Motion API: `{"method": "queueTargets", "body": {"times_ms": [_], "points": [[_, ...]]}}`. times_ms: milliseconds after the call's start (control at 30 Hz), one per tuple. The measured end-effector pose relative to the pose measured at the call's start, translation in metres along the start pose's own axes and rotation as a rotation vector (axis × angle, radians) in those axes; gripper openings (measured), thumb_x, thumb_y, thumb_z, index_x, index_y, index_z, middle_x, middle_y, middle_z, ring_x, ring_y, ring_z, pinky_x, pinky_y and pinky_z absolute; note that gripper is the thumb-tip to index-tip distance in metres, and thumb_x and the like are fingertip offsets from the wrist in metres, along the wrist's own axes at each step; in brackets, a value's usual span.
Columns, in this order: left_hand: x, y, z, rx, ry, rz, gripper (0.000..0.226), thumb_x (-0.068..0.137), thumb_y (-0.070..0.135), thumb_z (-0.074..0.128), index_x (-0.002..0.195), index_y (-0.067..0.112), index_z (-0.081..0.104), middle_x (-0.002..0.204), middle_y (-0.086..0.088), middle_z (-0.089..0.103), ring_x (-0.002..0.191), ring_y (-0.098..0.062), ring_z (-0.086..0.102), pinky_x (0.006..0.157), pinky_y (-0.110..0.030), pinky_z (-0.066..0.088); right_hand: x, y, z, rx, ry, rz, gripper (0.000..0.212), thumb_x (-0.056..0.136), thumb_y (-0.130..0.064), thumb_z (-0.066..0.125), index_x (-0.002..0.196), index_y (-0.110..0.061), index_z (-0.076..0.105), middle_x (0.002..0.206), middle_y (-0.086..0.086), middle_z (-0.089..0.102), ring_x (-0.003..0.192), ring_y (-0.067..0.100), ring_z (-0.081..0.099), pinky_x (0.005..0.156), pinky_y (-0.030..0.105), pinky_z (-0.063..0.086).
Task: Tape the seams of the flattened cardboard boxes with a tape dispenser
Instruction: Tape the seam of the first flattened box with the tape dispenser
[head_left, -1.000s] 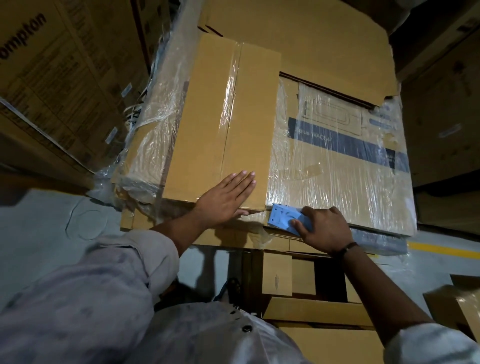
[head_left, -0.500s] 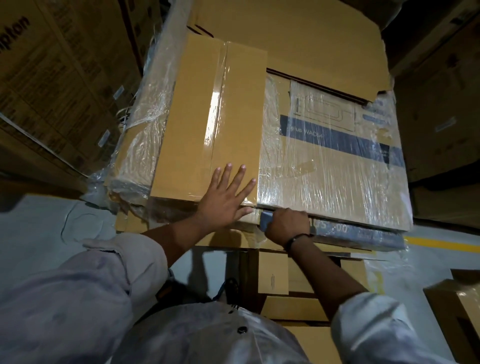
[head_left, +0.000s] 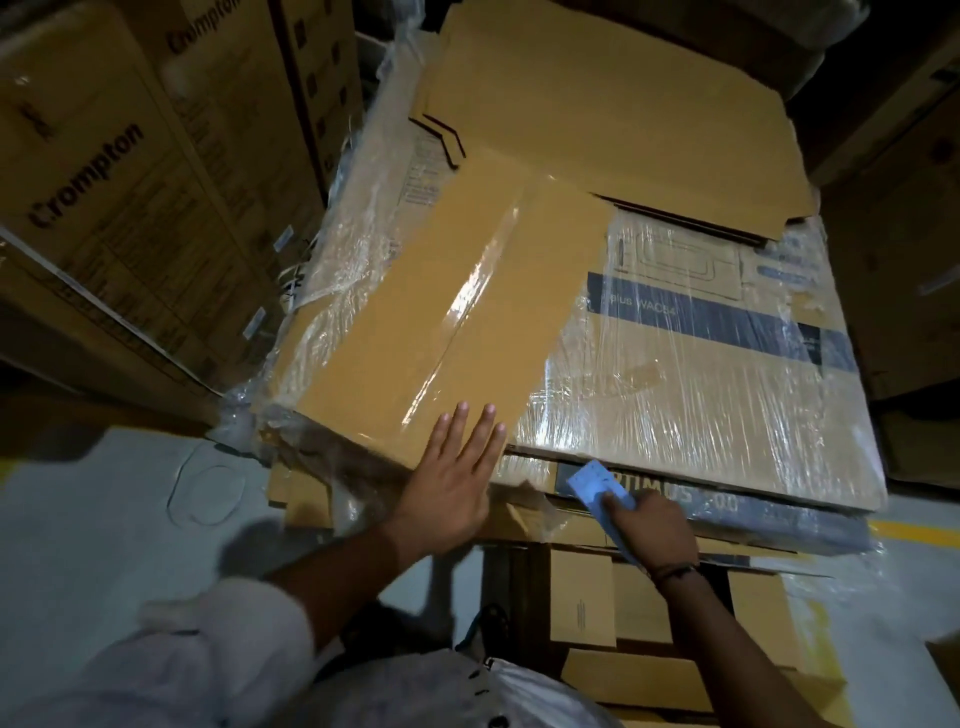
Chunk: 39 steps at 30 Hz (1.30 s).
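Head: flat left hand (head_left: 452, 483) rests on glossy-taped cardboard (head_left: 415, 322).

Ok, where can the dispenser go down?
The wrapped printed box top lies bare, right of the taped flat box and nearer than the big cardboard sheet. Near edge is crowded: left hand, right hand with tape dispenser.

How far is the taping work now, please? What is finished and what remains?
Done: shiny tape runs along the seam of the top box. In hand: the left hand presses flat on its near end; the right hand grips the dispenser, off the box. Left: the flat cardboard behind seems untaped.
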<state>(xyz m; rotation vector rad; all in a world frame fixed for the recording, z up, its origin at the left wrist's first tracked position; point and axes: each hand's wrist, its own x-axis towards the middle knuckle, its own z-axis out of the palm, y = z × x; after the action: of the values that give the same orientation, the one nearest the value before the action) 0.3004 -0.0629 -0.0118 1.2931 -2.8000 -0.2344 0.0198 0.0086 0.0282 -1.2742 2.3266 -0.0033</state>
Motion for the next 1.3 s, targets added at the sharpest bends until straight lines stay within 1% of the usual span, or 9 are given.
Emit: {"method": "queueTargets", "body": {"times_ms": [100,233,367,500,700,900,1000,1133,1300], "points": [[-0.052,-0.065,0.0,0.055,0.0,0.181,0.085,0.097,0.024,0.051,0.169,0.01,0.006,0.176,-0.015,-0.005,0.162,-0.04,-0.004,0.129,-0.061,0.013,-0.007,0.01,-0.009,0.275,0.15,0.052,0.058,0.086,-0.07,0.047,0.079,-0.016,0.065,0.07,0.003,0.063,0.071,0.029,0.065,0.061,0.037,0.051],[-0.105,-0.172,-0.021,0.134,0.095,0.074,0.062,0.107,0.021,0.038,0.167,0.017,0.023,0.175,-0.016,0.012,0.161,-0.043,0.011,0.127,-0.066,0.019,-0.033,0.01,-0.032,0.522,0.357,0.033,0.054,0.089,-0.064,0.05,0.091,-0.015,0.071,0.076,0.003,0.068,0.071,0.021,0.065,0.06,0.038,0.053],[-0.098,-0.237,-0.064,-0.05,0.179,-0.796,0.071,0.108,0.032,0.05,0.169,0.021,0.015,0.174,-0.023,0.001,0.156,-0.056,0.007,0.124,-0.068,0.015,-0.049,0.006,-0.05,0.545,0.382,-0.045,0.039,0.1,-0.049,0.058,0.097,-0.012,0.07,0.079,-0.002,0.065,0.072,0.013,0.062,0.053,0.027,0.041],[-0.03,-0.175,-0.076,-0.803,0.38,-1.413,0.085,0.108,0.054,0.047,0.168,0.012,0.005,0.174,-0.024,0.007,0.156,-0.048,0.022,0.122,-0.059,0.026,-0.048,-0.003,-0.046,0.479,0.389,-0.107,0.047,0.095,-0.057,0.053,0.09,-0.014,0.07,0.077,0.002,0.067,0.069,0.015,0.063,0.052,0.027,0.04],[0.076,-0.056,-0.053,-1.714,0.275,-1.541,0.135,0.075,0.086,0.068,0.168,0.01,0.006,0.172,-0.015,0.024,0.155,-0.044,0.028,0.124,-0.063,0.028,-0.027,-0.035,-0.049,0.384,0.367,-0.136,0.046,0.097,-0.058,0.057,0.081,-0.016,0.067,0.072,-0.001,0.066,0.065,0.018,0.063,0.052,0.036,0.048],[0.084,-0.051,-0.029,-1.654,0.576,-1.414,0.12,0.077,0.061,0.086,0.165,0.011,0.023,0.163,-0.012,0.044,0.15,-0.033,0.042,0.124,-0.042,0.036,-0.018,-0.047,-0.046,0.366,0.4,-0.173,0.04,0.098,-0.054,0.059,0.085,-0.018,0.067,0.076,-0.003,0.067,0.066,0.012,0.064,0.052,0.035,0.05],[0.083,-0.071,-0.031,-1.542,0.447,-1.322,0.107,0.086,0.054,0.081,0.164,0.007,0.025,0.165,-0.012,0.039,0.153,-0.034,0.036,0.123,-0.038,0.03,-0.021,-0.047,-0.042,0.376,0.385,-0.168,0.039,0.098,-0.054,0.059,0.081,-0.019,0.065,0.073,-0.006,0.065,0.064,0.011,0.062,0.05,0.03,0.045],[0.093,-0.125,-0.039,-1.463,0.246,-1.182,0.14,0.065,0.073,0.083,0.167,0.008,0.011,0.174,-0.015,0.019,0.159,-0.038,0.021,0.128,-0.051,0.024,-0.023,-0.037,-0.039,0.335,0.377,-0.193,0.041,0.097,-0.059,0.058,0.081,-0.022,0.064,0.073,-0.006,0.066,0.064,0.01,0.062,0.049,0.031,0.045],[0.134,-0.218,-0.055,-1.41,0.147,-1.062,0.125,0.07,0.054,0.094,0.165,0.017,0.023,0.165,-0.014,0.04,0.149,-0.038,0.041,0.121,-0.055,0.036,-0.026,-0.031,-0.05,0.337,0.381,-0.219,0.043,0.097,-0.059,0.057,0.081,-0.02,0.065,0.073,-0.006,0.065,0.062,0.004,0.059,0.046,0.018,0.04]]}}
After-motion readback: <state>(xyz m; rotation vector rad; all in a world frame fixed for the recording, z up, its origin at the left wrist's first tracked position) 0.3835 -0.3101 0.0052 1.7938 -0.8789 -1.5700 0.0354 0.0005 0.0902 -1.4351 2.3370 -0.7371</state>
